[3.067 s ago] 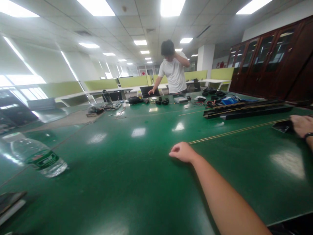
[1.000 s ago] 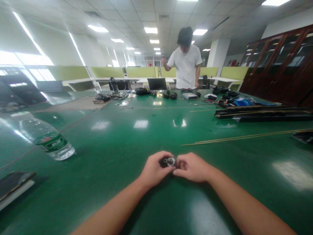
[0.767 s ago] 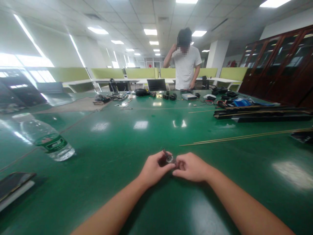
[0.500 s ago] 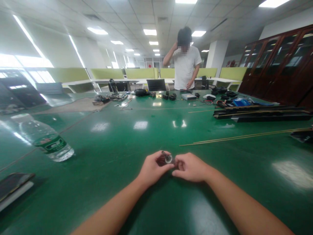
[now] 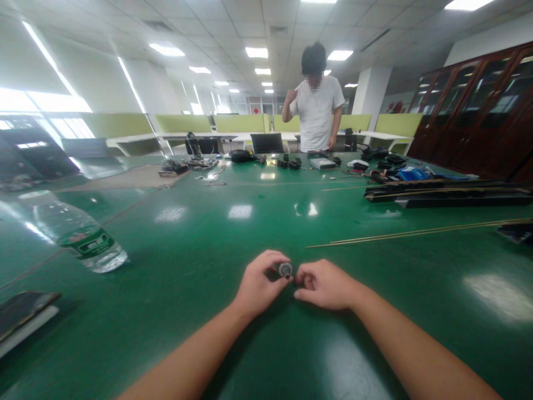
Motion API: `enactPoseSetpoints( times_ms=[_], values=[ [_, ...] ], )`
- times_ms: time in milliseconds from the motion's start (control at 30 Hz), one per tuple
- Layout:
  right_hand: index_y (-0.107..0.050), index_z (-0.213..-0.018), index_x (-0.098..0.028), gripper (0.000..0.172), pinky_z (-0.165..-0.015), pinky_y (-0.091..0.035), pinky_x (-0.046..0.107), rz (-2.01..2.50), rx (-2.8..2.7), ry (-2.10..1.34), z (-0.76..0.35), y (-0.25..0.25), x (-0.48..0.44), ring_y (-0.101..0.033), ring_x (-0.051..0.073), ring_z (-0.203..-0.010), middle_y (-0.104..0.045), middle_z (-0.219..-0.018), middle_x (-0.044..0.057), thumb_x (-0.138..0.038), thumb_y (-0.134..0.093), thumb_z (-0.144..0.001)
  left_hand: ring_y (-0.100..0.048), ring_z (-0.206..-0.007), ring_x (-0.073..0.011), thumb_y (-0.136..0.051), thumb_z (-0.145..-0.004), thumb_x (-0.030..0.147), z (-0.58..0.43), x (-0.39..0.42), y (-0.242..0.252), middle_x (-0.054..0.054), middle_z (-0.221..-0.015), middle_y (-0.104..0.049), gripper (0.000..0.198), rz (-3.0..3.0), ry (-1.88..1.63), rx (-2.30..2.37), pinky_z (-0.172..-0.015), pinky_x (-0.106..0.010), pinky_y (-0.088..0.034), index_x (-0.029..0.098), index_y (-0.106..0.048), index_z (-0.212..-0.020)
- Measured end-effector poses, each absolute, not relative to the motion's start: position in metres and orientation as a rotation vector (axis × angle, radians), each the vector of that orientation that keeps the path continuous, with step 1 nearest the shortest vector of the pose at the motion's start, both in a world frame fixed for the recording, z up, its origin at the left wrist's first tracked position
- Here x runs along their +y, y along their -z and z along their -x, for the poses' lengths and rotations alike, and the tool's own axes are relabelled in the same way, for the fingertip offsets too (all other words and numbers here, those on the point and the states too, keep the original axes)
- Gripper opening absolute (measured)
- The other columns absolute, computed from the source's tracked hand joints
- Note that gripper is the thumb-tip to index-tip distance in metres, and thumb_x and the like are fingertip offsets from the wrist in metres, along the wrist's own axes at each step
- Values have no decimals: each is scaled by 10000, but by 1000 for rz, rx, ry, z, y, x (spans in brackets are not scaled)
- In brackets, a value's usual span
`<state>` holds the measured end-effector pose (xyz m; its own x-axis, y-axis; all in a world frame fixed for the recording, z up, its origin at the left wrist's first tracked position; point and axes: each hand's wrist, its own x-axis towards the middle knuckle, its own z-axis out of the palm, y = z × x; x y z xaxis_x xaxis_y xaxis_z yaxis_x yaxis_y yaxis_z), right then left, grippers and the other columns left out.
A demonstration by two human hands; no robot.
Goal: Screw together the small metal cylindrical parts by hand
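Note:
Between the thumb and fingers of my left hand (image 5: 262, 283) is a small round metal part (image 5: 285, 270), with a dark spot at its lower edge. My right hand (image 5: 325, 284) is just to the right of the part, apart from it, its fingers curled in near the thumb. Whether those fingers pinch anything is too small to tell. Both hands are low over the green table (image 5: 216, 239), near its front.
A clear water bottle (image 5: 89, 241) and a dark flat object (image 5: 25, 316) are on the left. Thin rods (image 5: 400, 234) and black trays (image 5: 466, 194) lie right. A person (image 5: 318, 111) stands beyond the table's far edge, behind assorted small items.
The metal part has turned in my left hand, its stub moving from the upper left to the bottom. A small gap now shows beside my right hand. The person's raised hand has come down.

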<state>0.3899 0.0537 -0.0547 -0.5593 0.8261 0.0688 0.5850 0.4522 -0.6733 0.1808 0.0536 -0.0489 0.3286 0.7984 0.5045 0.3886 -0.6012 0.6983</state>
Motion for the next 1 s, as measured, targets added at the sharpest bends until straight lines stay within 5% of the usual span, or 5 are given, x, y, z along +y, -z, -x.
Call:
enactPoseSetpoints(
  times_ms=[1000],
  values=[
    [-660, -833, -211, 234, -577, -301, 254, 1329, -2258, -431, -388, 54, 71, -542, 132, -586, -638, -648, -20, -416, -727, -742, -622, -843, -180, -717, -696, 138, -174, 73, 64, -23, -919, -675, 232, -2015, -1148, 1285, -740, -287, -498, 212, -670, -911]
  ],
)
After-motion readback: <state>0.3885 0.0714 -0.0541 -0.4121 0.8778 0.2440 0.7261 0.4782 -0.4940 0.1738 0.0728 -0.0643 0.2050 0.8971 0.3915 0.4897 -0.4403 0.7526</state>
